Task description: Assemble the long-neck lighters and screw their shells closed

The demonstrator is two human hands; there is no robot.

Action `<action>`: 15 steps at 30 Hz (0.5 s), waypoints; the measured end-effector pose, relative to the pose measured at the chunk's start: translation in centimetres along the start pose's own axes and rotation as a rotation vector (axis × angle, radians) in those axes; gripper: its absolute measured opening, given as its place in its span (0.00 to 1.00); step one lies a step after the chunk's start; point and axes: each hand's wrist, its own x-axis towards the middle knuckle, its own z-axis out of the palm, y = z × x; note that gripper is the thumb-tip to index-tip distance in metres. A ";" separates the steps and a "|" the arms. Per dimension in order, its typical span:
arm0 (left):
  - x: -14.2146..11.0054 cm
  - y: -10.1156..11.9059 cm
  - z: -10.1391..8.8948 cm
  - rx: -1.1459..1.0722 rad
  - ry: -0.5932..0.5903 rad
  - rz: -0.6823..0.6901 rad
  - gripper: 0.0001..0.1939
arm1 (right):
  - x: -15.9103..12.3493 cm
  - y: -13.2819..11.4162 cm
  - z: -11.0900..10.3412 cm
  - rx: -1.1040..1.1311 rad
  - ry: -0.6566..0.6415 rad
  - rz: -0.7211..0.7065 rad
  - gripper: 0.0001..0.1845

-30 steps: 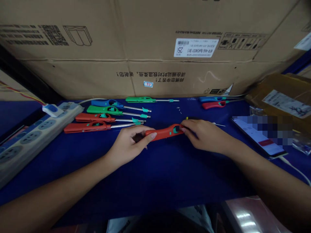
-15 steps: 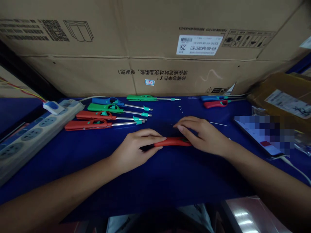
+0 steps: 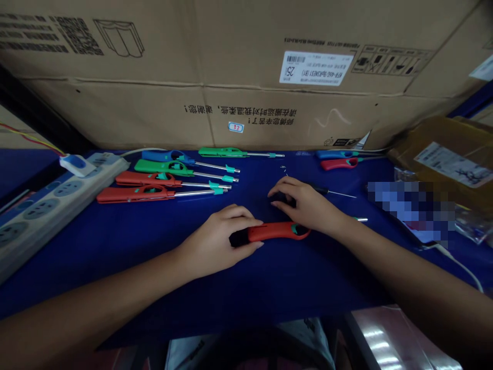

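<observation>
A red long-nosed utility lighter point(image 3: 275, 231) lies on the blue tabletop in front of me, its metal tube pointing right and partly covered by my right forearm. My left hand point(image 3: 221, 239) pinches the butt end of its handle between thumb and fingers. Just above the lighter, my right hand point(image 3: 304, 203) is bent with thumb and fingertips close together near the table surface; whatever is between them is too small or hidden to tell. Behind its knuckles lies a screwdriver point(image 3: 321, 190) with a black handle and thin shaft. Tiny slim metal pieces point(image 3: 283, 167) rest beyond the hand.
Several utility lighters point(image 3: 134, 193) in red, green and blue lie at the left, beside a white power strip point(image 3: 65, 190). A green one point(image 3: 223, 152) lies at the back; blue and red ones point(image 3: 339, 163) lie back right. A phone point(image 3: 412, 210), parcel point(image 3: 458, 154) and cardboard wall point(image 3: 246, 97) surround the space.
My right hand has shifted slightly left, its fingers curling downward toward the table and uncovering the lighter's trigger loop and the screwdriver handle. My left hand stays on the lighter. The view has tilted slightly.
</observation>
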 end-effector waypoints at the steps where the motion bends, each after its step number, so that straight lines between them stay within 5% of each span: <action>1: 0.0 0.0 0.1 -0.008 -0.003 -0.023 0.16 | 0.1 0.0 0.0 0.012 0.003 0.016 0.08; 15: 0.0 0.3 -0.1 -0.008 -0.018 -0.092 0.13 | -0.3 0.4 -1.1 0.099 -0.026 0.088 0.08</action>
